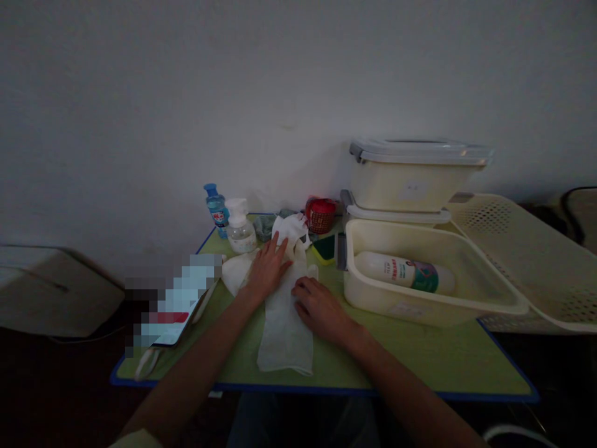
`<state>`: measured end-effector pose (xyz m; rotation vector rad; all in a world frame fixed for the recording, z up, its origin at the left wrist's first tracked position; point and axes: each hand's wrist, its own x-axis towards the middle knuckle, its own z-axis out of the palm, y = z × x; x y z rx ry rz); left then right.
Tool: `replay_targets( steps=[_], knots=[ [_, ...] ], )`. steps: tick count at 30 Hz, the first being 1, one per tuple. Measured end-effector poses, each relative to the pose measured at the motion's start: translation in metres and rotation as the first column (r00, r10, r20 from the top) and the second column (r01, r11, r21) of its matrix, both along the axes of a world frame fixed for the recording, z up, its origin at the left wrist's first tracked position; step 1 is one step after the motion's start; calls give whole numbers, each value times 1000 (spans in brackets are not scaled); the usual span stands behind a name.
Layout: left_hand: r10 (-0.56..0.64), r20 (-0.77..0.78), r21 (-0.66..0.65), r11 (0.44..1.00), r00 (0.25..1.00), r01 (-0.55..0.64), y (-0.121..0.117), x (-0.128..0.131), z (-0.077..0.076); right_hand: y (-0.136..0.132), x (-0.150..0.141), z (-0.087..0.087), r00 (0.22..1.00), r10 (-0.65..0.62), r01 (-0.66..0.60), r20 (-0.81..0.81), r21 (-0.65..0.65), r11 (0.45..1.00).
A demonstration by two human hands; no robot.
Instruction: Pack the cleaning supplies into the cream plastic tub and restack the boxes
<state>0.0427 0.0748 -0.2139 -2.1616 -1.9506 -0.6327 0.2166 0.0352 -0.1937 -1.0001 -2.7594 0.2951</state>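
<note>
A whitish, translucent glove (286,339) lies flat on the green table (401,354), its wide cuff towards me. My left hand (265,270) rests palm down at the glove's finger end, its fingers spread and holding nothing. At the glove's right edge, my right hand (321,305) touches it with loosely bent fingers, nothing visible in its grasp. Crumpled white material (289,229) lies just beyond my left fingertips. A white cloth-like piece (236,270) sits left of that hand, partly covered by it. Close by on the right is a green and yellow sponge (325,250).
Behind stand a blue bottle (216,208), a clear pump bottle (241,233) and a red container (321,214). On the right, an uncovered bin (433,311) holds a white bottle (396,269) before stacked lidded boxes (396,183). A phone-like device (175,336) leans left.
</note>
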Motion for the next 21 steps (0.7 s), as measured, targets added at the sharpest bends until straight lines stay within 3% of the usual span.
replay_targets(
  steps=[4,11,21],
  knots=[
    [22,22,93,995,1000,-24,-4,8,3,-1,-1,0,1000,5,-5,17,23,1000],
    [-209,50,-82,974,977,212,-5,32,-19,-1,1,2,999,17,-19,42,56,998],
    [-167,-77,-184,971,983,151,-14,37,-18,1,5,1,998,-16,12,54,64,998]
  ],
)
